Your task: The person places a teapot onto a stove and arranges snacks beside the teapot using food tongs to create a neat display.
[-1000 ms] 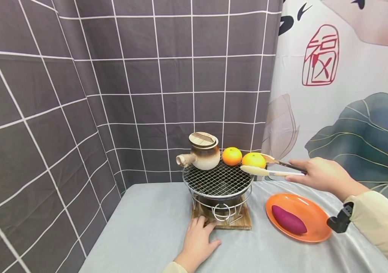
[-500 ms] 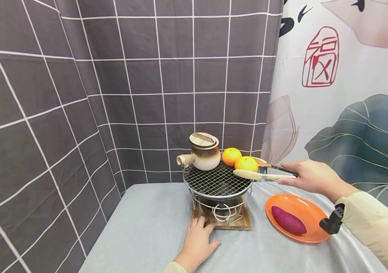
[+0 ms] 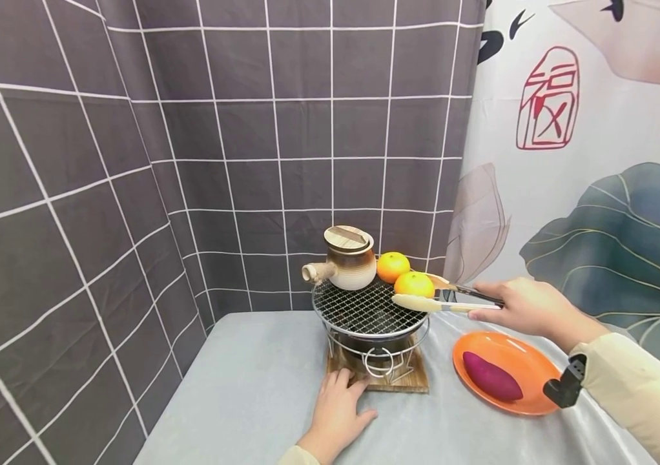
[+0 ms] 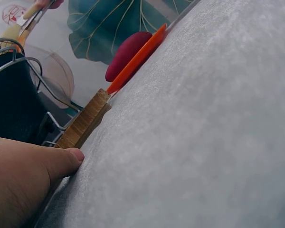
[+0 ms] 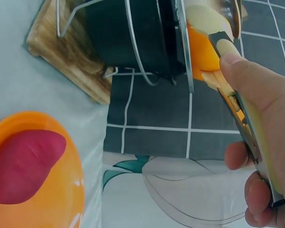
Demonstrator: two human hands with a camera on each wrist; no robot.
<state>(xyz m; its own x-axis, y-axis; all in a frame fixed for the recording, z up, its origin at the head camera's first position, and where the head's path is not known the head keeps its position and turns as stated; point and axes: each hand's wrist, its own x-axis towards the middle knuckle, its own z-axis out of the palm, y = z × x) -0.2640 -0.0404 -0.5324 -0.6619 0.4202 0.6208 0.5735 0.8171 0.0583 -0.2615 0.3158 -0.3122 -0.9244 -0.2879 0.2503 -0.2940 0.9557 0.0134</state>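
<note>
My right hand (image 3: pixel 533 310) grips a pair of tongs (image 3: pixel 460 305). Their pale tips lie on both sides of an orange (image 3: pixel 414 283) at the right of the round grill mesh (image 3: pixel 359 313). Just behind it, a second orange (image 3: pixel 392 265) sits beside a small lidded clay pot (image 3: pixel 353 271) with a side handle. In the right wrist view the tongs (image 5: pixel 249 128) reach up to the orange (image 5: pixel 203 50). My left hand (image 3: pixel 337 410) rests its fingers at the front edge of the wooden board (image 3: pixel 411 382) under the stove. The left wrist view shows its thumb beside that board (image 4: pixel 85 118).
An orange plate (image 3: pixel 530 361) with a purple sweet potato (image 3: pixel 491 376) on it lies right of the stove. A wire stand (image 3: pixel 379 361) holds the dark stove bowl. Grey cloth covers the table (image 3: pixel 237 387), and a gridded curtain (image 3: pixel 248 194) hangs behind.
The tongs and the orange between them have moved left and slightly down, over the mesh and close to the other orange. My left hand has stayed in place at the board.
</note>
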